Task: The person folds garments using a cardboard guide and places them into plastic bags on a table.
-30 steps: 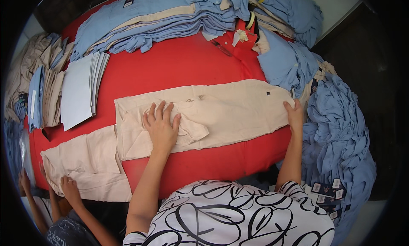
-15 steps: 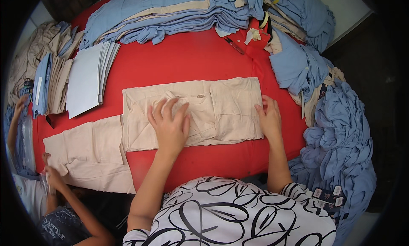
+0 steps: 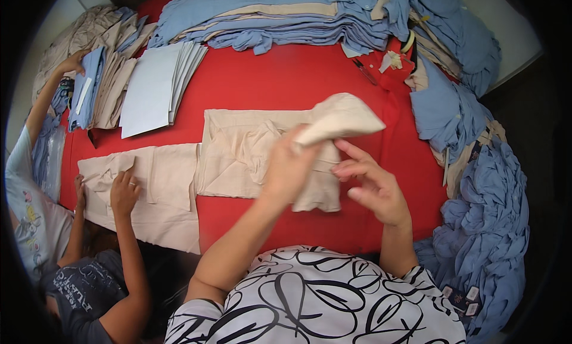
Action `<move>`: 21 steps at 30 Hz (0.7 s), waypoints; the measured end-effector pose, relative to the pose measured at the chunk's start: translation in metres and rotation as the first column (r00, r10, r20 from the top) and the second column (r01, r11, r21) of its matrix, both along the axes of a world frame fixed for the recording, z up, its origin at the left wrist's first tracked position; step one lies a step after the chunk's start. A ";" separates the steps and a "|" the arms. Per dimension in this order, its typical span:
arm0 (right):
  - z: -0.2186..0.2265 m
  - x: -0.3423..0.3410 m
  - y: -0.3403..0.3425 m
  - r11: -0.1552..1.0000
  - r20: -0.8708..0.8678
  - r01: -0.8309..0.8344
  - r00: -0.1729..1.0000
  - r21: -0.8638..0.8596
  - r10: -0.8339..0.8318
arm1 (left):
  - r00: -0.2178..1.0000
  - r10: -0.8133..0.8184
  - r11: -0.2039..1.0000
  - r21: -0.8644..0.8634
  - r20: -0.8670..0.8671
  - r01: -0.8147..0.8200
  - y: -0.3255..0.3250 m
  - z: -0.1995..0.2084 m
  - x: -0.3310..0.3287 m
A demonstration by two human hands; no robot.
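Left hand [image 3: 289, 168] pinching beige garment [image 3: 344, 116], right hand [image 3: 380, 192] spread, blue stack [image 3: 286, 29], pale sheets [image 3: 154, 92] beyond

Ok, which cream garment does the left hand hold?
The middle garment, its fold raised in the left hand; a co-worker's hand touches the left garment.

L hand [image 3: 290, 168] blurred (fingertips hidden by beige cloth [image 3: 347, 114]); blue stack [image 3: 286, 31] cut off @ top edge.
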State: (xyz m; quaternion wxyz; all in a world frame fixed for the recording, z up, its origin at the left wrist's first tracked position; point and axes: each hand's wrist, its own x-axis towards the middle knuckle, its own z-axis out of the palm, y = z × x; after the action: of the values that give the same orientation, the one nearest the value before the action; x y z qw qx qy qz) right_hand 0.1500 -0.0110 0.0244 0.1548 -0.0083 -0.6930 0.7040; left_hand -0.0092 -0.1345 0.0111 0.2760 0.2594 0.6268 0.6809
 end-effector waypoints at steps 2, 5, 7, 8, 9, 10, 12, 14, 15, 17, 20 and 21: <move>-0.012 -0.008 0.009 0.983 0.128 0.169 0.979 -0.077 -0.158 | 0.984 0.157 0.985 -0.056 -0.083 -0.161 -0.040 0.014 -0.043; -0.065 -0.032 0.004 0.961 0.464 0.275 0.856 -0.035 -0.228 | 0.890 0.160 0.809 -0.460 -0.427 -0.366 -0.114 -0.021 -0.108; -0.086 -0.056 -0.017 0.959 0.564 0.278 0.800 -0.047 -0.205 | 0.784 -0.081 0.530 -0.693 -0.615 -0.489 -0.142 -0.061 -0.129; -0.079 -0.070 -0.032 0.967 0.547 0.249 0.801 0.063 -0.242 | 0.753 -0.056 0.525 -0.661 -0.656 -0.537 -0.139 -0.064 -0.127; -0.073 -0.080 -0.044 0.961 0.529 0.218 0.802 0.173 -0.277 | 0.721 -0.033 0.519 -0.628 -0.692 -0.580 -0.132 -0.067 -0.119; -0.083 -0.084 -0.048 0.938 0.426 0.242 0.842 0.249 -0.331 | 0.689 -0.014 0.519 -0.594 -0.725 -0.614 -0.124 -0.069 -0.112; -0.107 -0.095 -0.047 0.871 0.188 0.308 0.897 0.383 -0.400 | 0.740 0.010 0.515 -0.631 -0.673 -0.581 -0.117 -0.060 -0.107; -0.104 -0.088 -0.012 0.861 0.219 0.210 0.914 0.463 -0.341 | 0.782 0.006 0.557 -0.647 -0.623 -0.520 -0.115 -0.061 -0.103; -0.100 -0.080 0.013 0.851 0.241 0.161 0.918 0.499 -0.316 | 0.803 -0.026 0.603 -0.650 -0.596 -0.462 -0.112 -0.068 -0.096; -0.087 -0.065 0.061 0.888 0.336 0.146 0.889 0.436 -0.311 | 0.802 -0.101 0.650 -0.649 -0.589 -0.396 -0.092 -0.068 -0.062; -0.016 -0.074 0.047 0.445 0.212 0.152 0.717 0.882 -0.664 | 0.814 0.065 0.755 -0.506 -0.577 -0.418 -0.070 -0.087 -0.009; -0.028 -0.081 0.041 0.325 0.101 0.172 0.730 0.930 -0.676 | 0.712 0.068 0.763 -0.424 -0.699 -0.489 -0.068 -0.093 -0.001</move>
State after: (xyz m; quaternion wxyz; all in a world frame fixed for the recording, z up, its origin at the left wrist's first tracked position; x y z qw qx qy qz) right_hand 0.0693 0.0295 -0.0035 0.1465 -0.2892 -0.9345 0.1468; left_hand -0.0105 -0.2021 -0.0819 -0.0041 0.2770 0.8917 0.3579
